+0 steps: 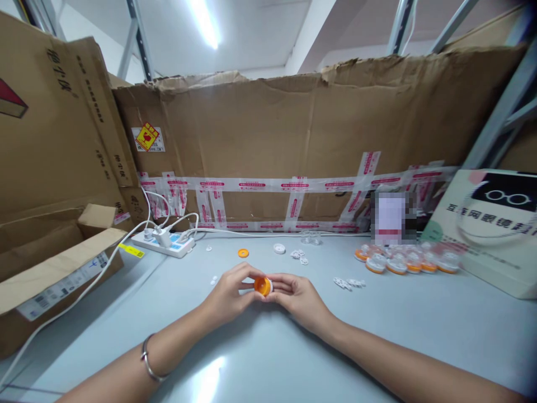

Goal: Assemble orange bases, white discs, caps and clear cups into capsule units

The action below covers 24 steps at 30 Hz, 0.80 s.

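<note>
Between my two hands, just above the table, is a small round orange cup-like part (262,286) with a white rim showing on its right side. My left hand (237,288) pinches it from the left, thumb below and fingers above. From the other side my right hand (296,294) grips it, the fingertips partly hiding the white rim. Beyond the hands lie an orange ring (243,253), a white round cap (279,248) and several small white perforated pieces (298,254). More such white pieces (349,283) lie to the right of my right hand.
Several clear-domed containers with orange bases (396,263) stand at the right, beside a printed box (486,235). A power strip (163,242) with white cables is at the back left. An open cardboard box (62,268) occupies the left edge. Taped cardboard (260,140) walls the back.
</note>
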Tool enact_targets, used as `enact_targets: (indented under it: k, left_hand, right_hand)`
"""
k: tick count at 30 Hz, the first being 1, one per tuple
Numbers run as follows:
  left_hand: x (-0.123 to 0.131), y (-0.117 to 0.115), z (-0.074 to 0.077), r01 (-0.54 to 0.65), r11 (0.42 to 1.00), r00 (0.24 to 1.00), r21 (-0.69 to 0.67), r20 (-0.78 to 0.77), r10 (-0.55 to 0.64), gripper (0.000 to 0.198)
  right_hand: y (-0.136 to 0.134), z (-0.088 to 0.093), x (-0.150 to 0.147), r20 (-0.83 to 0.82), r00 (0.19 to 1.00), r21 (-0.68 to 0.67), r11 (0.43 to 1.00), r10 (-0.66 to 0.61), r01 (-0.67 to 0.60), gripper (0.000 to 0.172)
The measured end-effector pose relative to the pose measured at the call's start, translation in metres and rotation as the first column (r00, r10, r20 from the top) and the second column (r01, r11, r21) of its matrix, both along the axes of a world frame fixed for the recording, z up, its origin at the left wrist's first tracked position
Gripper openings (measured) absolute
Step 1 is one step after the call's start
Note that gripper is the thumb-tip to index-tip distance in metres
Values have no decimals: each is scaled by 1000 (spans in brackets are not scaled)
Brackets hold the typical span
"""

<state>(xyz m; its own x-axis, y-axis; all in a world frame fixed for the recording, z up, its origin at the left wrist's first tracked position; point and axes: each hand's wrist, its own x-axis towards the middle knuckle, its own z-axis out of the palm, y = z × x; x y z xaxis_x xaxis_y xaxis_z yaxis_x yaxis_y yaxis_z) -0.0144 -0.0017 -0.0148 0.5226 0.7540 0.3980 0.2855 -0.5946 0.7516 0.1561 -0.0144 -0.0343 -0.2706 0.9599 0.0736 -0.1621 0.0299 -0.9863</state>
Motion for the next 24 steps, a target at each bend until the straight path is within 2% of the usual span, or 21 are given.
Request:
enact_targets:
  k: [5,9,16,21,24]
  left_hand:
    - [-1,1,-3,31,999,999,16,-40,-30,18]
    - [-3,3,-5,77,995,994,61,-79,-72,18]
    - [-7,4,1,128,966,964,223,-257,-69,21]
    - [-3,4,-3,59,984,979,170,-200,-24,22]
    - [2,3,-8,-7,991,976,133,-214,36,23]
  right_hand:
    - [-3,-1,-1,11,1000,19,1000,16,-16,33]
    - [-1,-3,-1,15,999,-20,999,28,-28,34]
    - [6,-5,0,28,1000,-84,996,12,-10,45]
    - [9,-4,6,-15,994,-157,981,112,-113,46]
    - [7,-1,8,-50,993,-214,971,102,-111,42]
